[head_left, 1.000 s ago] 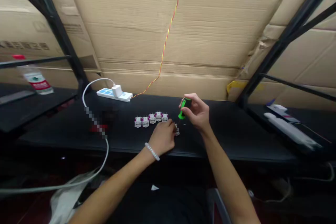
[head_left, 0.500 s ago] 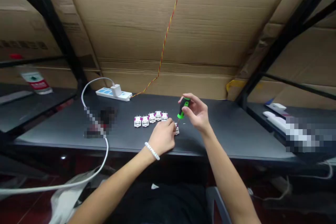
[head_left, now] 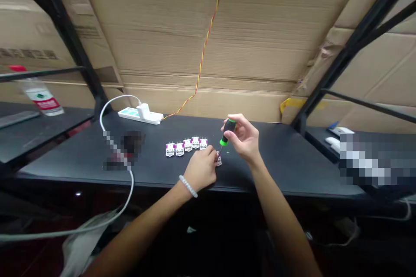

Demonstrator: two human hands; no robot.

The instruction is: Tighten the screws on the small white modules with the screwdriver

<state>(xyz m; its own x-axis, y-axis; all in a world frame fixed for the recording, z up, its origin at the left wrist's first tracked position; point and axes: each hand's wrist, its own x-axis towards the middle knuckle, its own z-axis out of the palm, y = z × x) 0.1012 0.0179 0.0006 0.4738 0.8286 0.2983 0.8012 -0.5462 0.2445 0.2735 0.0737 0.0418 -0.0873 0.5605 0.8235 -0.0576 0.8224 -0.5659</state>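
Note:
My right hand [head_left: 244,138] is closed round the handle of a black and green screwdriver [head_left: 229,130]. Its shaft slants down to a small white part [head_left: 219,160] on the table. My left hand [head_left: 202,168], with a pale bracelet at the wrist, pinches that same part, which its fingers hide in good measure. Just beyond the left hand stands an uneven row of several small white and purple plug-like pieces [head_left: 179,149] with metal prongs pointing away from me.
A white power strip [head_left: 152,117] with a charger [head_left: 143,110] plugged in lies at the back left. Its white cable [head_left: 132,181] loops over the front edge of the black table [head_left: 286,164]. Blurred-out items lie left. A bottle [head_left: 45,99] stands beyond the left frame post.
The screwdriver handle has turned a little in my right hand, its green mark no longer facing me. My left hand keeps its place on the white part.

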